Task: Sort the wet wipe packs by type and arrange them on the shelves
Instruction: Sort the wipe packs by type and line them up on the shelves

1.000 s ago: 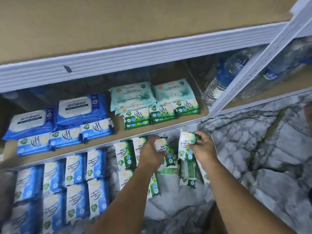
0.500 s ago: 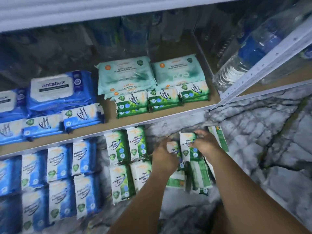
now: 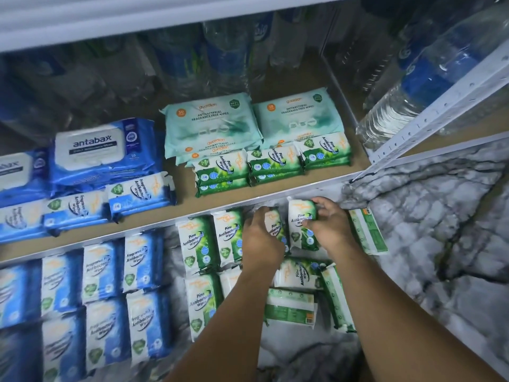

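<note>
My left hand grips a green pine wipe pack and my right hand grips another green pine pack, both held upright side by side just below the shelf edge. More green pine packs lie on the marble floor around my hands, some face down. Blue fragrance-free packs lie in rows to the left. On the shelf sit green pine packs, teal guardian packs, antabax packs and blue small packs.
Large water bottles stand at the right behind a slanted white metal post. Wrapped bottles fill the back of the shelf. One face-down green pack lies to the right of my right hand.
The view has moved closer and lower toward the shelf. Both hands still hold their green packs, now set closer together and slightly higher, near the shelf edge.
</note>
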Tool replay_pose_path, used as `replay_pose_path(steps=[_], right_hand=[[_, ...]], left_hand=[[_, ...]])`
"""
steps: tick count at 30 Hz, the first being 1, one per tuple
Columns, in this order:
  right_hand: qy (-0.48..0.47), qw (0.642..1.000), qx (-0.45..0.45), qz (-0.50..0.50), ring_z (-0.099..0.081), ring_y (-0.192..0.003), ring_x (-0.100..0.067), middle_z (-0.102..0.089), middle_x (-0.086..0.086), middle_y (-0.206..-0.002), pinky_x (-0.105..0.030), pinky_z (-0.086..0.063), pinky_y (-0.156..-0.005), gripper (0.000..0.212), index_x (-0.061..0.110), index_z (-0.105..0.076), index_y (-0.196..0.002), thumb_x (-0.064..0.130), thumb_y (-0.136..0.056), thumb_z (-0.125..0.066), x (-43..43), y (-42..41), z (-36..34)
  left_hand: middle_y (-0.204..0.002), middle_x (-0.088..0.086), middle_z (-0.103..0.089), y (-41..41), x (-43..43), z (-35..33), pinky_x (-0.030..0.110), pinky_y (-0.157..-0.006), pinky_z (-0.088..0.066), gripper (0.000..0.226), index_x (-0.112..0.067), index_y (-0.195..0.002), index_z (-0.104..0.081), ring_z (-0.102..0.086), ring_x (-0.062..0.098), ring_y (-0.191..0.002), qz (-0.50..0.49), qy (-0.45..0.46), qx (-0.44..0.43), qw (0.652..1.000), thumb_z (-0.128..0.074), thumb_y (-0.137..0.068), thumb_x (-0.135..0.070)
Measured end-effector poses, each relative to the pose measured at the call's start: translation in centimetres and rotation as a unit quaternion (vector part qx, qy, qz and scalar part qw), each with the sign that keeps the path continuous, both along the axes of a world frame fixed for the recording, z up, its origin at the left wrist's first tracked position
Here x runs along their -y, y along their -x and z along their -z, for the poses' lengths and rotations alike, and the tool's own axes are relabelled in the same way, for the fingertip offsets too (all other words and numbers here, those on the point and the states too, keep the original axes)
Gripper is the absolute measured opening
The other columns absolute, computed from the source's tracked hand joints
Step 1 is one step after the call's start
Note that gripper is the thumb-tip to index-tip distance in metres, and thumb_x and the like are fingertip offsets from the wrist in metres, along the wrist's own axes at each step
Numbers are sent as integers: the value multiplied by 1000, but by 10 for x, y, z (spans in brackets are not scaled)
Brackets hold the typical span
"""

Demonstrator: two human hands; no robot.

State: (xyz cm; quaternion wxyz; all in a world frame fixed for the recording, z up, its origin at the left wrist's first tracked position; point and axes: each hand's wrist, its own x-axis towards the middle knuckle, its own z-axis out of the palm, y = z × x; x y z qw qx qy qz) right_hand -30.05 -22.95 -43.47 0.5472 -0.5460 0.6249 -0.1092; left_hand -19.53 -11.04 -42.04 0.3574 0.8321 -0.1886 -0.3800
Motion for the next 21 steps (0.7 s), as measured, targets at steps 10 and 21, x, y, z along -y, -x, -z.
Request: replay_pose_path(steps=[10, 21], right_hand=[[59, 996, -30, -61, -65, -87, -9, -68, 3, -110, -11, -48, -65, 60, 22, -61, -136, -6, -85, -72, 1, -6, 13], [98, 989, -65, -89, -63, -98, -19, -54, -6, -122, -25, -56, -80, 70, 22, -52, -145, -10, -85, -67, -3, -8, 15]], left_hand=[[-107, 15, -62, -13, 17, -4, 42, -68, -59, 68, -17, -140, -40, -66, 33, -90, 129, -132, 139, 973, -53, -79, 12], [-118, 15, -60, -25, 19, -5, 38, -69, -54, 60, -11, -145, -33, -67, 33, -101, 223, -218, 216, 925, -58, -91, -4]])
